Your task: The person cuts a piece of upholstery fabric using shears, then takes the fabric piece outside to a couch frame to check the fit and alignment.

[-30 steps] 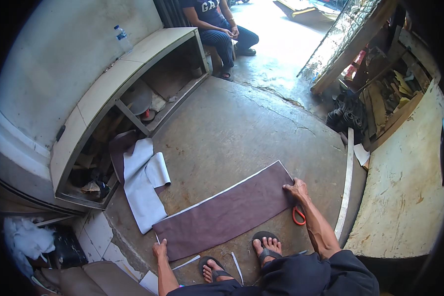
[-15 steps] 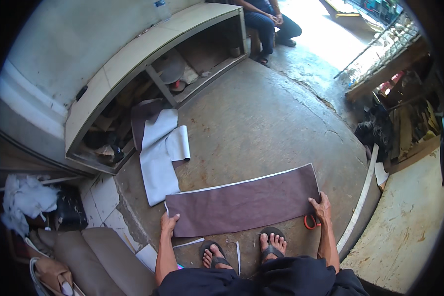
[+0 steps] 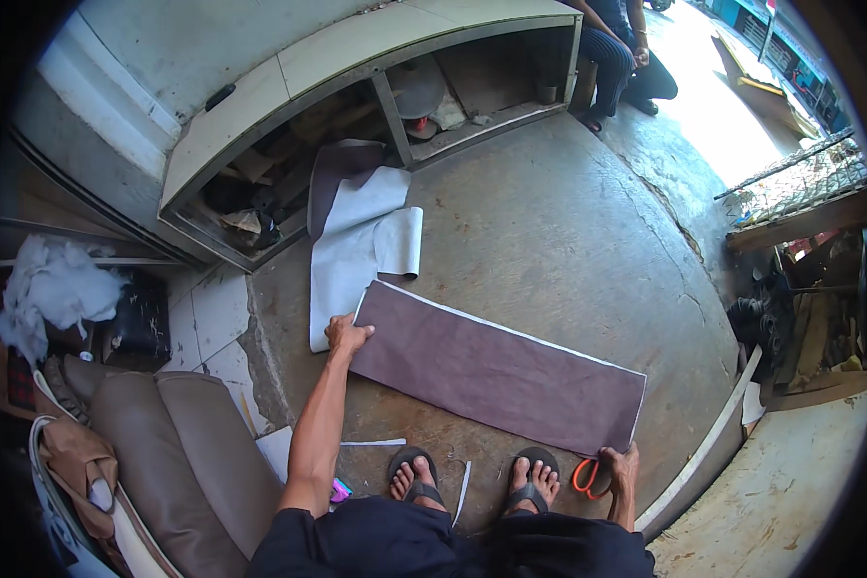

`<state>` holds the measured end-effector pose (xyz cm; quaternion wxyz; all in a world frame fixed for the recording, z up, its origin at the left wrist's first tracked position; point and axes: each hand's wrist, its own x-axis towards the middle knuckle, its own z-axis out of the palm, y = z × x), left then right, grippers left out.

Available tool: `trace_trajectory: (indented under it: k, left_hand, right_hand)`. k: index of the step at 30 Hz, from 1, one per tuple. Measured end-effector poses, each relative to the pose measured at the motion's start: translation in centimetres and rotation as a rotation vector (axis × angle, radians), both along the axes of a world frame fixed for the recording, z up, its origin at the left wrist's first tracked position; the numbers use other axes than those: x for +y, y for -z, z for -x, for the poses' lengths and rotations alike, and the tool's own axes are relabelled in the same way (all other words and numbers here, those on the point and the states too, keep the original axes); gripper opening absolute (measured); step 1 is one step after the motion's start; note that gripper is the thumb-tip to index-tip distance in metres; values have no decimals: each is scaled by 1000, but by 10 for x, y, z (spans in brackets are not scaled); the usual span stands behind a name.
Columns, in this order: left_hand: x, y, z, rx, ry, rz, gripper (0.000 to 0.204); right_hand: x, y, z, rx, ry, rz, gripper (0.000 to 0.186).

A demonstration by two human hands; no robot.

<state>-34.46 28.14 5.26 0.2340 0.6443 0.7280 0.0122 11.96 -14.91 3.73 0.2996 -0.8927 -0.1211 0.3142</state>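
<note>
One brown panel [image 3: 501,371], frame centre: left hand [image 3: 347,332] pinches left edge, right hand [image 3: 622,464] lower-right corner. Looks cut out already; strips [image 3: 464,491] lie bottom centre, scissors [image 3: 576,474] down by right hand. Sheet [image 3: 342,279], left of centre, looks unworked.

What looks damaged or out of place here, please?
The white floor tiles have a broken, ragged edge, and fluffy white stuffing lies in an uncovered heap at left, looking untidy. The purple-brown sheet shows no visible tear.
</note>
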Motion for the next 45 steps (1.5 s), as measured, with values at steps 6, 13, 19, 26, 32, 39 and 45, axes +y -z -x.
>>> trace_trajectory:
  k: [6, 13, 19, 26, 32, 39, 45]
  left_hand:
    - [-35, 56, 36, -78, -35, -183, 59]
    - [-24, 40, 30, -26, 40, -135, 55]
    - [8, 59, 69, 21, -526, -387, 55]
    - [15, 72, 123, -233, -467, -70, 59]
    - [-19, -1, 90, -611, -414, -315, 35]
    - [-28, -50, 152, -652, -373, -104, 31]
    - [18, 25, 134, -616, -495, -217, 58]
  right_hand:
    - [9, -34, 28, 274, 148, -267, 49]
    - [5, -1, 7, 296, 241, -71, 38]
    - [-9, 15, 4, 355, 257, -113, 45]
    - [-12, 20, 11, 487, 310, -266, 46]
    - [-35, 45, -17, 401, 440, -314, 39]
    - [-41, 39, -30, 171, 561, -162, 8]
    - [-41, 42, -39, 231, 489, -128, 9]
